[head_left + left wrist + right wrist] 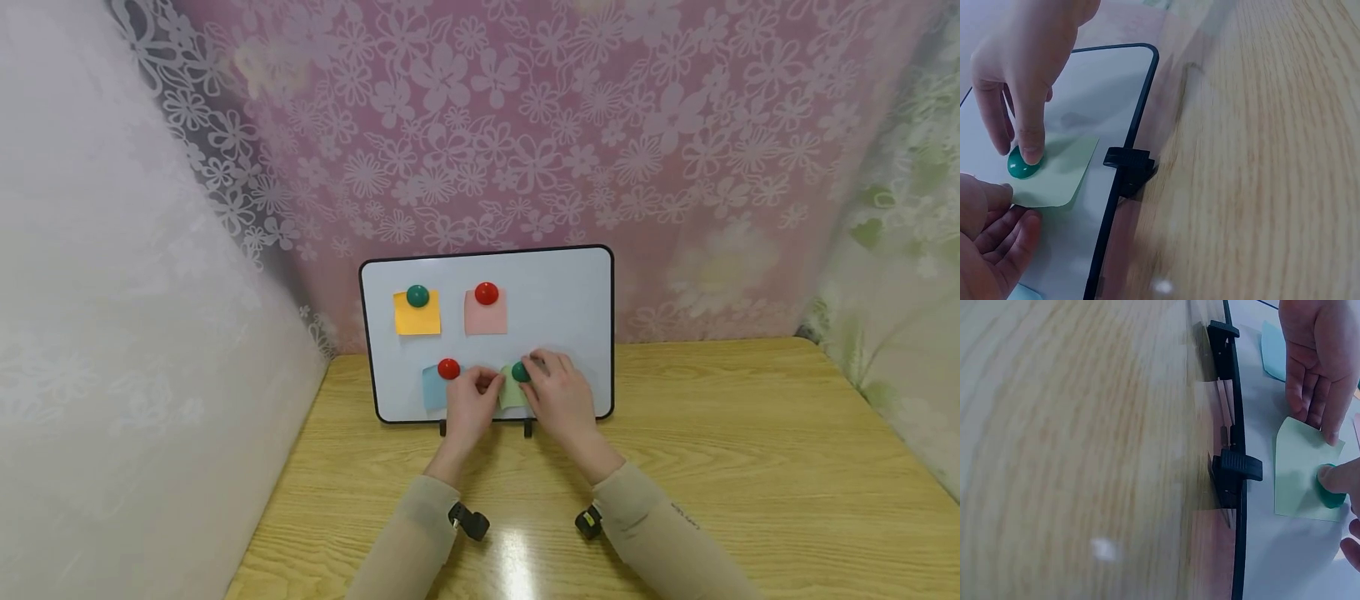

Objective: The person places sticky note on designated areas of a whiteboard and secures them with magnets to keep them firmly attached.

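Observation:
A whiteboard [555,292] with a black frame leans at the back of the table. On its lower part lies a pale green sticky note [1300,481]. My left hand [472,407] pinches the note's left edge between thumb and fingers. With thumb and fingertips my right hand [564,402] grips a round green magnet [1021,164] on the note's upper part. Just left of them, a red magnet [448,368] sits on a light blue sticky note [433,390], partly hidden by my left hand.
Above, an orange sticky note [417,321] carries another green magnet [417,295], and a pink sticky note [486,320] carries another red magnet [486,292]. Black clip feet [1241,464] hold the board's lower edge. The wooden table [720,450] meets a floral curtain [525,125] behind.

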{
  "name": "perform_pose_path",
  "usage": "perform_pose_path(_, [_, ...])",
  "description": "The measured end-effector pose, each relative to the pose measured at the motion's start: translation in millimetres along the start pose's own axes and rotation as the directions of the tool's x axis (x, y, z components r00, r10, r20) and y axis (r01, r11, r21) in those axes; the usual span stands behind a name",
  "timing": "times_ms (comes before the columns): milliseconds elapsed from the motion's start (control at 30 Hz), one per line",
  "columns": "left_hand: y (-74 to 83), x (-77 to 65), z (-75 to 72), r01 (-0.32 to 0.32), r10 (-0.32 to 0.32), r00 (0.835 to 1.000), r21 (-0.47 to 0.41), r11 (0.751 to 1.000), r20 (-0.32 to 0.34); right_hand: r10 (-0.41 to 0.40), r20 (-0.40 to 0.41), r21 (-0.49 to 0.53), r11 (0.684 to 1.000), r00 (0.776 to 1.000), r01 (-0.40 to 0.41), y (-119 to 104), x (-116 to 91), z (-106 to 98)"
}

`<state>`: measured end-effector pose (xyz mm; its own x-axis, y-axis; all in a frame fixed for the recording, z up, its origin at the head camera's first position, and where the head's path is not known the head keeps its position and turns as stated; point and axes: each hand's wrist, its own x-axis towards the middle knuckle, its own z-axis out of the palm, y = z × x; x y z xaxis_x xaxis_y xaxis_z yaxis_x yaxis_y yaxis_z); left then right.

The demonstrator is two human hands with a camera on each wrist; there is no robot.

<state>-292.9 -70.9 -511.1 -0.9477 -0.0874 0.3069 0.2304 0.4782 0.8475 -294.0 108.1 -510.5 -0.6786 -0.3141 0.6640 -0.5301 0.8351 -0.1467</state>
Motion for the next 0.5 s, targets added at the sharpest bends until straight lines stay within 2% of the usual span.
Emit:
perform_pose_path(200, [-0.2, -3.7, -1.4, -0.004, 0.004, 1.000, -0.022, 1.000, 0.005, -0.025, -0.025, 0.056, 0.998, 0.999, 0.026, -0.1, -6.3, -5.0])
perform_pose_path(500, [-8.2, -12.9, -8.9, -0.016, 0.017, 1.000, -0.017, 1.000, 0.021, -0.029, 0.002, 0.084, 0.996, 1.000, 0.029, 8.3, -22.9, -10.5])
